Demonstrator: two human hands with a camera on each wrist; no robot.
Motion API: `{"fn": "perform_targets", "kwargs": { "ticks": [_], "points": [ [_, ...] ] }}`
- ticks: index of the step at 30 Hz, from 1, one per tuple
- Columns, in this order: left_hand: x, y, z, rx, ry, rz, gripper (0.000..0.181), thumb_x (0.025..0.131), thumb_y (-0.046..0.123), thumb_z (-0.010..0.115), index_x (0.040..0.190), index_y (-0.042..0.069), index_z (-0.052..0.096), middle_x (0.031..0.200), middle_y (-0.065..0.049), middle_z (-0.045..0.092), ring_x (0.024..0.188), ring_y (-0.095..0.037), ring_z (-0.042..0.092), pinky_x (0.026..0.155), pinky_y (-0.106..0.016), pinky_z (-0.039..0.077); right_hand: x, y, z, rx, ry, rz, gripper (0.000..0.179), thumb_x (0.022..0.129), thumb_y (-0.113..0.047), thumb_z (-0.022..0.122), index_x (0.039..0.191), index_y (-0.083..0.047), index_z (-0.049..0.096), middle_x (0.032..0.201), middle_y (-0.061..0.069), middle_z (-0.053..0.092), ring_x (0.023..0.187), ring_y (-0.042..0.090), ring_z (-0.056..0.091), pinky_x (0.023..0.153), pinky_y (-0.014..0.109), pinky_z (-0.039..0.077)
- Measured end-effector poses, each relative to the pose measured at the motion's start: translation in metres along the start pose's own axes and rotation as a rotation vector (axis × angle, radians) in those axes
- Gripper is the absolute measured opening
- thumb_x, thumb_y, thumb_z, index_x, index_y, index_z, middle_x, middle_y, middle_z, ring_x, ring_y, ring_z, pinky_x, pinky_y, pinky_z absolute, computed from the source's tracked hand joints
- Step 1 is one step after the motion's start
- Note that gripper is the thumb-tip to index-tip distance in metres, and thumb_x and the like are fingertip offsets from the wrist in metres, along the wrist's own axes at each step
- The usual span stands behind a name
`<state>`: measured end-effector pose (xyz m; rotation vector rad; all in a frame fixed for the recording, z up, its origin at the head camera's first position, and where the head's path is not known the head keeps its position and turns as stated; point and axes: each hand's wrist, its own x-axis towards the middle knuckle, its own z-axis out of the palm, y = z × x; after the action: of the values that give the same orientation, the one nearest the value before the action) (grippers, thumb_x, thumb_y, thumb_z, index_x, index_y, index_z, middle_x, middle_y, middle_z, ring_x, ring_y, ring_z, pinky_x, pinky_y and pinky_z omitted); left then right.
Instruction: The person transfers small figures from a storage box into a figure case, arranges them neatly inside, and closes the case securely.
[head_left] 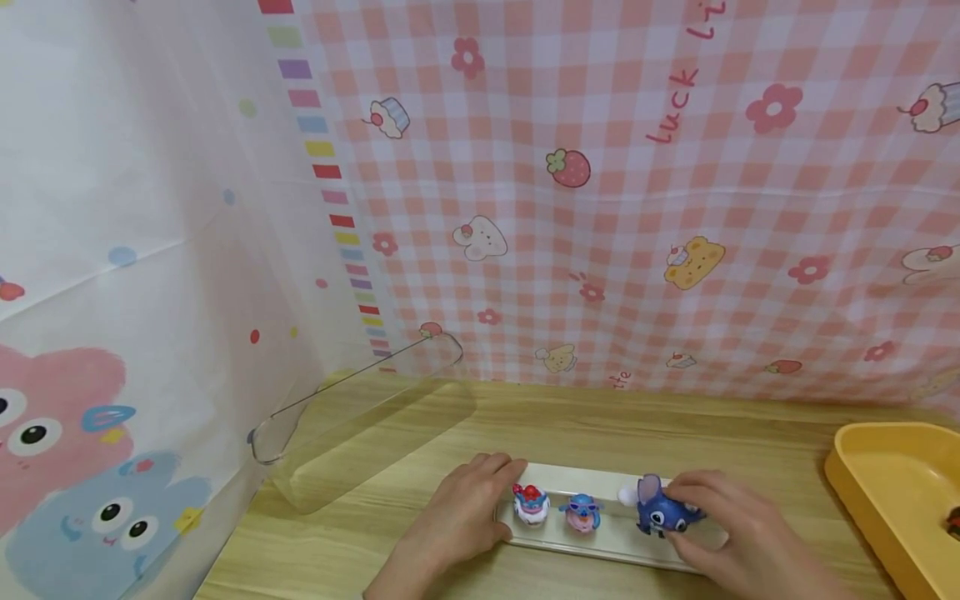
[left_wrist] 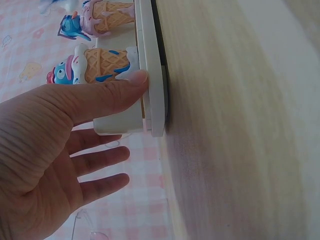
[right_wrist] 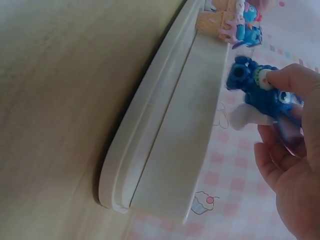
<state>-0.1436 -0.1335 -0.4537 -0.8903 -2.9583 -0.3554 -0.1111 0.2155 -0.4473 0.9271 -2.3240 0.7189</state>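
A long white display base (head_left: 558, 477) lies on the wooden table. My left hand (head_left: 467, 510) holds its left end, thumb (left_wrist: 112, 97) along the front edge and fingers behind. Close to that hand, a blue figurine with a red-topped head (head_left: 532, 510) stands in an ice-cream cone (left_wrist: 107, 65). Beside it stands a second blue figurine in sunglasses (head_left: 582, 513), also in a cone. Between thumb and fingers, my right hand (head_left: 742, 527) pinches a big-eared dark blue figurine (right_wrist: 267, 95) over the base's right part. A white round piece (right_wrist: 245, 116) sticks out from it.
A clear plastic cover (head_left: 375, 442) lies on the table at the left. At the right is a yellow tray (head_left: 858, 492) with a small dark item at the frame's edge. A pink checked cloth (head_left: 525, 275) hangs behind, a white printed one (head_left: 187, 292) at the left.
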Motion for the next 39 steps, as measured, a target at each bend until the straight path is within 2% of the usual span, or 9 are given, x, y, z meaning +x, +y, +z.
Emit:
{"fn": "perform_targets", "kwargs": {
  "ticks": [4,12,19,22,25,28,31,34,39],
  "points": [
    [0.0,0.0,0.0,0.002,0.0,0.003,0.084,0.072,0.02,0.099,0.145,0.013,0.06,0.137,-0.001,0.063,0.127,-0.02,0.058,0.105,-0.041,0.053,-0.004,0.001,0.004,0.003,-0.046,-0.021,0.041,0.092,-0.055,0.075,0.108,-0.017,0.077,0.112,-0.011,0.066,0.095,0.007,0.064,0.089,0.004,0.045],
    [0.0,0.0,-0.001,-0.001,-0.004,0.001,0.084,0.072,0.02,0.098,0.146,0.013,0.059,0.137,-0.001,0.063,0.128,-0.02,0.057,0.106,-0.041,0.052,-0.005,0.001,0.013,0.01,-0.031,-0.103,0.05,0.101,-0.058,0.053,0.11,-0.015,0.077,0.111,-0.01,0.067,0.097,0.006,0.062,0.092,0.006,0.045],
    [0.0,0.001,-0.001,-0.002,-0.011,-0.005,0.084,0.073,0.021,0.098,0.146,0.013,0.059,0.138,-0.002,0.063,0.129,-0.02,0.057,0.107,-0.041,0.052,-0.007,0.0,0.019,-0.038,-0.055,-0.106,0.053,0.102,-0.059,0.048,0.108,-0.016,0.078,0.111,-0.01,0.068,0.098,0.009,0.063,0.097,0.005,0.042],
    [-0.001,0.001,-0.001,-0.002,-0.009,-0.001,0.084,0.073,0.02,0.098,0.146,0.013,0.059,0.138,-0.001,0.063,0.128,-0.02,0.057,0.107,-0.041,0.052,-0.008,0.0,0.021,-0.061,-0.077,-0.111,0.043,0.098,-0.056,0.063,0.107,-0.017,0.079,0.111,-0.009,0.068,0.098,0.011,0.064,0.098,0.005,0.042],
    [-0.001,0.0,-0.001,-0.003,-0.007,0.004,0.084,0.073,0.02,0.098,0.146,0.013,0.059,0.137,-0.001,0.063,0.128,-0.02,0.057,0.107,-0.04,0.052,-0.01,0.0,0.022,-0.072,-0.121,-0.097,0.036,0.082,-0.041,0.09,0.107,-0.017,0.079,0.111,-0.009,0.068,0.098,0.012,0.064,0.098,0.003,0.04],
    [0.0,0.0,0.0,-0.003,-0.007,0.005,0.084,0.073,0.02,0.098,0.146,0.012,0.059,0.137,-0.001,0.063,0.128,-0.02,0.057,0.107,-0.04,0.052,-0.01,0.0,0.022,-0.088,-0.146,-0.089,0.044,0.069,-0.028,0.099,0.106,-0.018,0.079,0.111,-0.009,0.069,0.098,0.011,0.064,0.098,0.003,0.038],
    [-0.001,0.0,0.0,-0.002,-0.007,0.003,0.084,0.072,0.02,0.098,0.146,0.012,0.059,0.138,-0.002,0.063,0.128,-0.02,0.057,0.107,-0.041,0.052,-0.01,0.001,0.023,-0.082,-0.123,-0.107,0.035,0.082,-0.042,0.09,0.105,-0.017,0.079,0.11,-0.009,0.069,0.097,0.012,0.064,0.098,0.005,0.04],
    [-0.001,0.0,0.0,0.001,-0.007,0.001,0.084,0.073,0.02,0.098,0.146,0.012,0.059,0.139,-0.002,0.062,0.129,-0.02,0.057,0.107,-0.041,0.052,-0.01,0.002,0.024,-0.07,-0.09,-0.121,0.042,0.097,-0.055,0.065,0.104,-0.017,0.079,0.109,-0.008,0.069,0.096,0.012,0.064,0.097,0.007,0.042],
    [-0.001,0.0,0.0,0.002,-0.007,0.0,0.084,0.073,0.021,0.098,0.147,0.012,0.059,0.139,-0.003,0.062,0.129,-0.021,0.057,0.107,-0.041,0.052,-0.009,0.003,0.027,-0.065,-0.058,-0.139,0.054,0.102,-0.059,0.046,0.104,-0.016,0.079,0.107,-0.008,0.069,0.094,0.012,0.064,0.098,0.009,0.042]
  ]
}}
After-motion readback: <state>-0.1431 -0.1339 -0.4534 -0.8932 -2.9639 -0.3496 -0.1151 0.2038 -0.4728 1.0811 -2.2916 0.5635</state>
